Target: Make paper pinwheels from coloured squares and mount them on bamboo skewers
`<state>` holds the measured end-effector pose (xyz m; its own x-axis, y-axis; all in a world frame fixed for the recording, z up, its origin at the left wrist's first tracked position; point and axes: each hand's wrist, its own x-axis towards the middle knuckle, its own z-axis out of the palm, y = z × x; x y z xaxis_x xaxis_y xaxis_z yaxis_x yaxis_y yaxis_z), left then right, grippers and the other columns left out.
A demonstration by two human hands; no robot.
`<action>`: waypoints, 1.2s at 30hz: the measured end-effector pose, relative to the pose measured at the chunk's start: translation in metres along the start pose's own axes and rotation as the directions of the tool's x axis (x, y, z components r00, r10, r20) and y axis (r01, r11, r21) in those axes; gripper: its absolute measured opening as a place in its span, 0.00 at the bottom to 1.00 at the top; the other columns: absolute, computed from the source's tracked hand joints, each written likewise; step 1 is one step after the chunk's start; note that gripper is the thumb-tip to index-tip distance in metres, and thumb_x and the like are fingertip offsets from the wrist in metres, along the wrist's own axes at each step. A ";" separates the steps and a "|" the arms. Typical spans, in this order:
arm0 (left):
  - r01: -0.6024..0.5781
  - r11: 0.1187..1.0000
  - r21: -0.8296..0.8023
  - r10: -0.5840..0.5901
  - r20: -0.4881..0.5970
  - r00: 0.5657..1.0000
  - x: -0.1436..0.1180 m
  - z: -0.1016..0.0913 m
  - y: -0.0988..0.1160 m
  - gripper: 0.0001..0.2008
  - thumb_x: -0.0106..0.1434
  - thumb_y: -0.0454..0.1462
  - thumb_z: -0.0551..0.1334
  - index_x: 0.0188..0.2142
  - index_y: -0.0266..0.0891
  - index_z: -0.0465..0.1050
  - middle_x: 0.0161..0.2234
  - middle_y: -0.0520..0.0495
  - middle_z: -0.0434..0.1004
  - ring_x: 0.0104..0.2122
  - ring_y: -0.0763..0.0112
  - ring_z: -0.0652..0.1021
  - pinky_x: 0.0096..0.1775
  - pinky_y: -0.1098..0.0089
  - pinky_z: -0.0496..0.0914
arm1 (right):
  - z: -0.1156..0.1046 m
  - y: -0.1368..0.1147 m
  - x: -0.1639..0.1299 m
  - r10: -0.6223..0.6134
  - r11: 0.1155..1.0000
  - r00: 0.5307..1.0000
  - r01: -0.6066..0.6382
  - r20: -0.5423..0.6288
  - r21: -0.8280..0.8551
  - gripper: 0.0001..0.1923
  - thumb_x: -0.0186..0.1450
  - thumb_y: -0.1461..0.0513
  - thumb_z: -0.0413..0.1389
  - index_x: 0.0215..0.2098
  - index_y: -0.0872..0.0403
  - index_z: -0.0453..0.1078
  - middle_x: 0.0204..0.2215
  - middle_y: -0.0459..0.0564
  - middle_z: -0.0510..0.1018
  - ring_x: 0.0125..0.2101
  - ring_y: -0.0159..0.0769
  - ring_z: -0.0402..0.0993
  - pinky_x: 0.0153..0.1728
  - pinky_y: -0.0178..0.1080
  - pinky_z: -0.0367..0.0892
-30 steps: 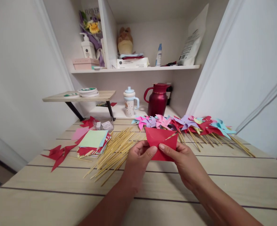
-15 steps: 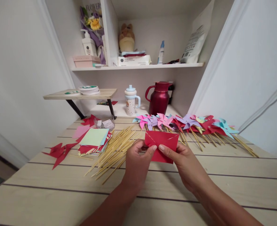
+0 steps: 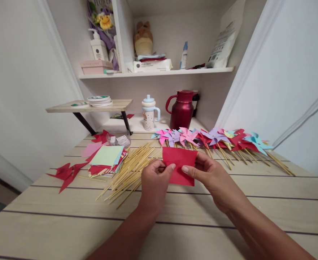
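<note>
While both hands hover above the wooden table (image 3: 256, 202), I see my left hand (image 3: 155, 180) pinching the red paper square (image 3: 179, 164) at its left edge, thumb on top. My right hand (image 3: 213, 177) pinches its right side, fingers curled behind. Bamboo sticks (image 3: 131, 168) lie just left.

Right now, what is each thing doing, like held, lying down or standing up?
red paper: held above the table by both hands
left hand: pinching the paper
right hand: pinching the paper
sticks: lying loose
pinwheels: lying in a row
paper stack: lying flat
red jug: upright, lid on
</note>
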<state>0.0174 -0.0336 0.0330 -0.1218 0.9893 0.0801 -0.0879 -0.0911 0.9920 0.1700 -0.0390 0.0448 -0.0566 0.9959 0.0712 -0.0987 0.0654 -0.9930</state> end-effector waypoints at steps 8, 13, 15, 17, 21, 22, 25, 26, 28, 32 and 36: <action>-0.029 0.998 0.053 0.026 0.040 0.999 -0.003 0.001 0.001 0.11 0.52 0.38 0.69 0.20 0.38 0.70 0.21 0.53 0.70 0.24 0.73 0.69 0.28 0.73 0.63 | -0.001 0.004 0.001 0.081 0.997 0.994 -0.082 -0.073 -0.013 0.18 0.51 0.50 0.71 0.33 0.52 0.77 0.30 0.49 0.84 0.31 0.40 0.79 0.34 0.40 0.71; 0.061 0.998 -0.029 -0.058 0.094 0.994 -0.005 0.001 0.002 0.12 0.51 0.39 0.70 0.19 0.38 0.69 0.19 0.54 0.69 0.22 0.75 0.68 0.27 0.74 0.62 | -0.001 0.001 0.000 0.081 0.997 0.991 -0.081 -0.104 0.002 0.18 0.47 0.52 0.73 0.29 0.53 0.78 0.25 0.48 0.83 0.26 0.38 0.78 0.29 0.38 0.70; 0.124 0.988 -0.091 -0.108 0.161 0.981 -0.005 0.000 0.003 0.10 0.52 0.40 0.70 0.23 0.38 0.72 0.21 0.52 0.73 0.24 0.73 0.72 0.29 0.72 0.66 | 0.000 0.001 0.000 0.071 0.998 0.993 -0.070 -0.098 0.007 0.16 0.49 0.51 0.72 0.29 0.53 0.79 0.25 0.49 0.83 0.27 0.39 0.79 0.29 0.38 0.70; 0.174 0.971 -0.165 -0.131 0.243 0.961 -0.005 0.000 0.003 0.10 0.53 0.41 0.70 0.29 0.37 0.77 0.27 0.48 0.79 0.30 0.68 0.77 0.35 0.70 0.70 | 0.000 0.002 -0.001 0.073 0.997 0.993 -0.072 -0.096 0.018 0.15 0.50 0.52 0.72 0.29 0.53 0.80 0.26 0.49 0.84 0.27 0.39 0.79 0.29 0.38 0.71; 0.250 0.929 -0.272 -0.141 0.365 0.920 -0.006 -0.001 0.002 0.16 0.58 0.46 0.69 0.42 0.37 0.80 0.39 0.42 0.83 0.39 0.62 0.81 0.45 0.65 0.72 | -0.002 0.004 0.000 0.086 0.995 0.987 -0.079 -0.134 0.056 0.16 0.49 0.52 0.72 0.30 0.53 0.81 0.27 0.50 0.85 0.26 0.37 0.78 0.28 0.37 0.70; 0.261 0.926 -0.272 -0.146 0.378 0.914 -0.007 -0.001 0.002 0.18 0.60 0.47 0.68 0.44 0.37 0.79 0.40 0.41 0.83 0.39 0.61 0.81 0.45 0.64 0.72 | -0.002 0.004 0.001 0.089 0.994 0.986 -0.080 -0.138 0.071 0.16 0.49 0.52 0.72 0.30 0.54 0.81 0.27 0.50 0.85 0.25 0.36 0.77 0.28 0.36 0.70; 0.255 0.931 -0.262 -0.148 0.367 0.918 -0.007 0.000 0.003 0.19 0.59 0.47 0.68 0.45 0.38 0.79 0.43 0.40 0.83 0.42 0.59 0.81 0.47 0.62 0.72 | -0.003 0.003 0.002 0.109 0.990 0.981 -0.092 -0.159 0.107 0.17 0.48 0.52 0.73 0.29 0.55 0.81 0.25 0.51 0.84 0.24 0.35 0.76 0.26 0.36 0.69; 0.246 0.935 -0.255 -0.147 0.353 0.924 -0.007 0.000 0.003 0.18 0.58 0.46 0.70 0.44 0.38 0.79 0.44 0.40 0.83 0.43 0.59 0.81 0.47 0.62 0.72 | -0.002 0.002 0.002 0.117 0.988 0.979 -0.098 -0.165 0.115 0.17 0.47 0.53 0.73 0.28 0.55 0.80 0.24 0.51 0.84 0.24 0.36 0.76 0.26 0.36 0.69; 0.228 0.943 -0.241 -0.143 0.326 0.935 -0.007 0.001 0.003 0.18 0.54 0.43 0.72 0.42 0.38 0.80 0.44 0.40 0.83 0.43 0.58 0.81 0.48 0.62 0.71 | -0.001 0.001 0.001 0.128 0.986 0.978 -0.108 -0.167 0.124 0.17 0.47 0.53 0.74 0.28 0.55 0.80 0.25 0.51 0.84 0.25 0.36 0.77 0.27 0.37 0.70; 0.202 0.955 -0.216 -0.137 0.284 0.949 -0.007 0.001 0.003 0.14 0.53 0.42 0.72 0.36 0.36 0.80 0.36 0.43 0.83 0.36 0.62 0.81 0.42 0.65 0.73 | 0.001 0.002 -0.001 0.126 0.985 0.987 -0.112 -0.104 0.135 0.17 0.48 0.52 0.73 0.30 0.54 0.81 0.28 0.51 0.85 0.27 0.38 0.79 0.31 0.38 0.72; 0.190 0.964 -0.187 -0.152 0.200 0.968 -0.009 0.000 0.003 0.11 0.53 0.42 0.72 0.29 0.36 0.78 0.26 0.47 0.80 0.27 0.68 0.78 0.34 0.68 0.71 | 0.003 0.004 -0.002 0.123 0.986 0.990 -0.113 -0.074 0.123 0.18 0.51 0.51 0.72 0.33 0.54 0.80 0.29 0.50 0.84 0.28 0.37 0.78 0.32 0.38 0.72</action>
<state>0.0185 -0.0427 0.0358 0.0932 0.9942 -0.0541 -0.2933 0.0793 0.9527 0.1666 -0.0405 0.0409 0.0051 0.9983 -0.0582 -0.2127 -0.0558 -0.9755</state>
